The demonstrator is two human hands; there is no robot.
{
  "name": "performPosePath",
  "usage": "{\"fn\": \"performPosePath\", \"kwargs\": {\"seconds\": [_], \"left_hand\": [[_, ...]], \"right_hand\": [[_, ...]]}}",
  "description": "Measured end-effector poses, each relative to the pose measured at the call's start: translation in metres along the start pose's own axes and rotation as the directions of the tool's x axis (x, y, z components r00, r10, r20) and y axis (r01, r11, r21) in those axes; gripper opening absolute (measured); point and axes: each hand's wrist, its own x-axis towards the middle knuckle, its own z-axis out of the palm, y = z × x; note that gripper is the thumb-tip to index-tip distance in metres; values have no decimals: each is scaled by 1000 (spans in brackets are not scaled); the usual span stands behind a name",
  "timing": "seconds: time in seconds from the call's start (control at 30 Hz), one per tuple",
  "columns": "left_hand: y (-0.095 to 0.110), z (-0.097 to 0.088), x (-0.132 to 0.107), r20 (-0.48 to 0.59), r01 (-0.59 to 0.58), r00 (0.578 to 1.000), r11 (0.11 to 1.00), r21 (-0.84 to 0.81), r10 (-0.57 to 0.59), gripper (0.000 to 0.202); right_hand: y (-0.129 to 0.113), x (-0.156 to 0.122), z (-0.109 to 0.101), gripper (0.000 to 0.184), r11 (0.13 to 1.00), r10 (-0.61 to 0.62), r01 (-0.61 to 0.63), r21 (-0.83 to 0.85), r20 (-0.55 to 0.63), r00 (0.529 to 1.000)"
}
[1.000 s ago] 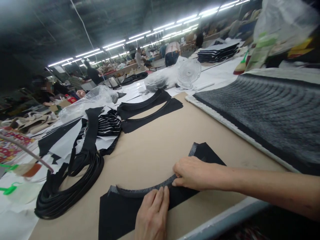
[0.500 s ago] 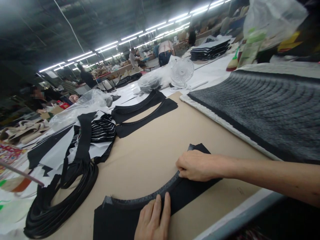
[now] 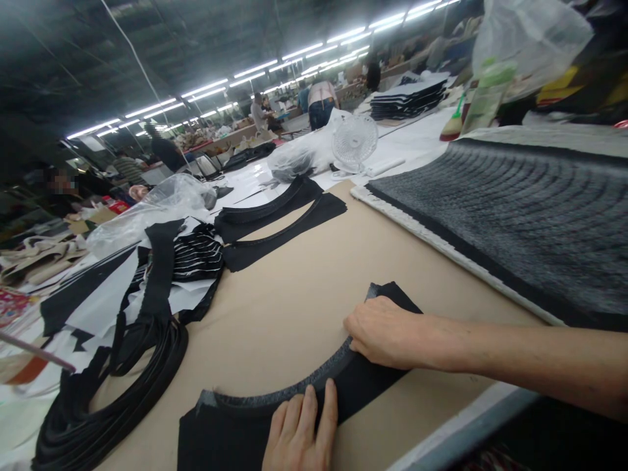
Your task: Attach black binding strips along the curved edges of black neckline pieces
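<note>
A curved black fabric piece with a grey strip along its inner edge lies on the tan table close to me. My left hand rests flat on the fabric at the bottom of the view, fingers together and stretched toward the grey strip. My right hand presses down on the fabric's right end, fingers curled at the edge of the strip. Neither hand lifts the piece.
A coil of black strips lies at the left, with striped and black cut pieces behind it. More curved black pieces lie farther up the table. A thick grey stack fills the right. A small white fan and other workers stand beyond.
My right hand has slid a little along the strip toward the fabric's far end. The left hand has stayed flat on the fabric. The view has shifted slightly.
</note>
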Motion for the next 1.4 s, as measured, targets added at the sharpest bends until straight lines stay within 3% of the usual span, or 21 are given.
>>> {"fn": "performPosePath", "kwargs": {"seconds": [0.17,0.27,0.33,0.5,0.67,0.77,0.97,1.27,1.4], "left_hand": [[10,-3,25,29,120,993,985,-127,-117,43],[24,3,45,-6,84,996,963,-257,-89,52],[33,9,52,25,68,998,946,-316,-63,55],[41,25,46,73,88,995,964,-251,-72,49],[44,31,42,34,66,998,986,-156,-62,46],[46,35,44,20,66,998,987,-149,-64,47],[45,38,47,-31,38,999,995,-94,-42,43],[44,37,52,-50,0,999,1000,5,0,43],[46,37,53,-48,5,999,1000,0,-5,44]], "right_hand": [[7,-3,1,22,1000,6,-6,-15,-2,1000],[11,-5,4,22,1000,11,-12,-2,-22,1000],[13,-5,4,22,1000,21,-21,23,-29,999],[34,-3,-5,31,980,110,-113,161,29,994],[73,0,-9,18,919,73,-110,378,112,991],[84,2,-4,15,866,74,-140,480,154,985],[81,0,6,15,826,126,-174,537,124,984],[65,-10,-12,16,895,174,-175,411,40,984],[65,-8,-8,14,912,179,-175,370,23,984]]}}
